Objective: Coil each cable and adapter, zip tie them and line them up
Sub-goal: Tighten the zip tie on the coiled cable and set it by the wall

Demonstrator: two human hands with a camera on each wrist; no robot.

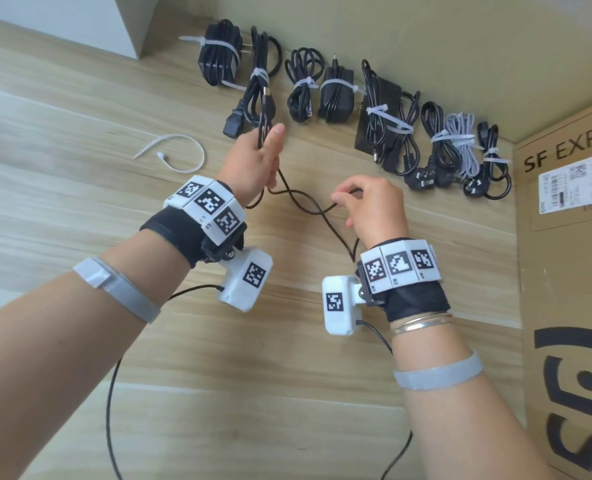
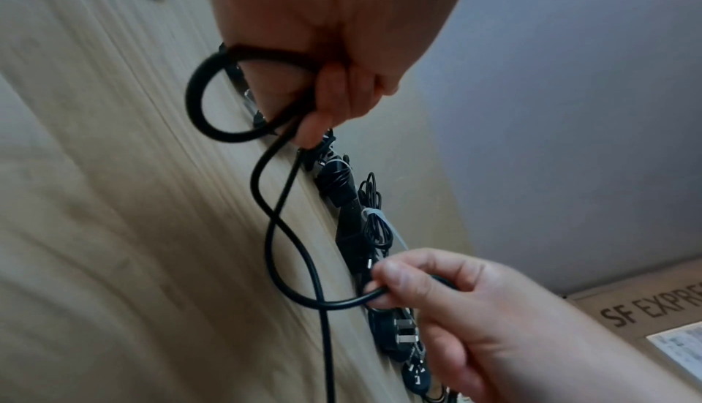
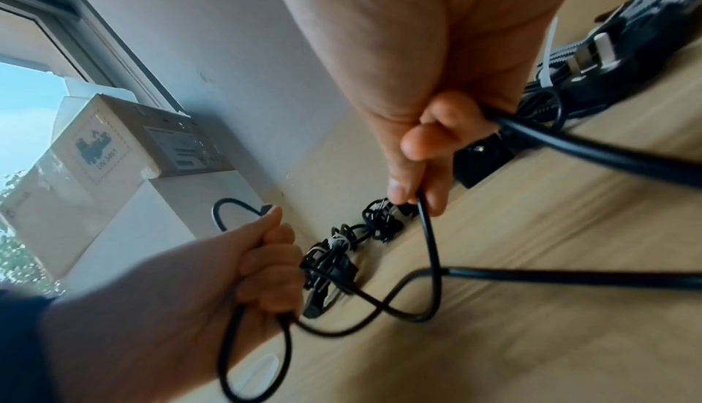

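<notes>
Beyond my hands, a row of zip-tied bundles point(image 1: 343, 109) lies along the wall: black adapters, black cables and one grey braided cable point(image 1: 461, 143). Just beyond my left hand point(image 1: 256, 164), a tied power cord point(image 1: 253, 98) nearly meets my fingertips. A loose white zip tie point(image 1: 180, 154) lies on the wooden table point(image 1: 80, 133), off to the left of that hand. A cardboard box marked SF EXPRESS point(image 1: 564, 271) stands to the right of my right hand point(image 1: 370, 206).

My left hand is clenched around gathered loops of the thin black cable point(image 1: 308, 202), with one loop sticking out past the fist. From there the cable crosses itself in the air between my hands and reaches my right hand, which pinches it between thumb and fingertips. The rest trails down under my right wrist; I think it runs off toward me, though the wrist view blurs there.
</notes>
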